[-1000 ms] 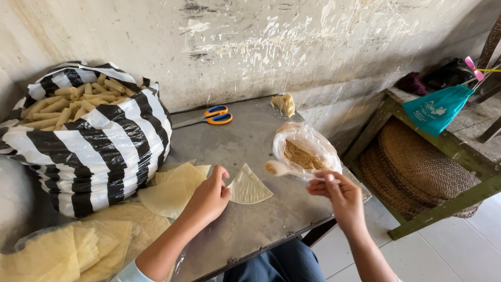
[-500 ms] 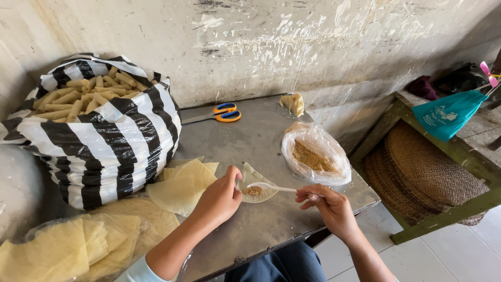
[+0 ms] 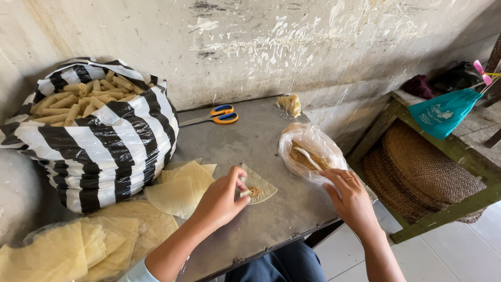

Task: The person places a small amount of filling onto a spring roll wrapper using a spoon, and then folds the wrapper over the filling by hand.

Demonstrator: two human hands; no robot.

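Left hand [image 3: 219, 201] fingers pinch edge of triangular wrapper [image 3: 259, 185] with filling, lying on table [image 3: 261, 141] at its 5 o'clock. Right hand [image 3: 352, 196], fingers loose, touches clear bag [image 3: 309, 149] at 3 o'clock.

One camera only, worn on the person's head, so no second view overlaps it. It looks steeply down and forward from just above the grey metal table [image 3: 261, 141], close enough that both forearms enter from the bottom edge. It faces the stained wall [image 3: 250, 42] behind the table, which fills the upper part. The striped bag [image 3: 104, 146] sits at the left, woven baskets [image 3: 422, 172] on the floor at the right
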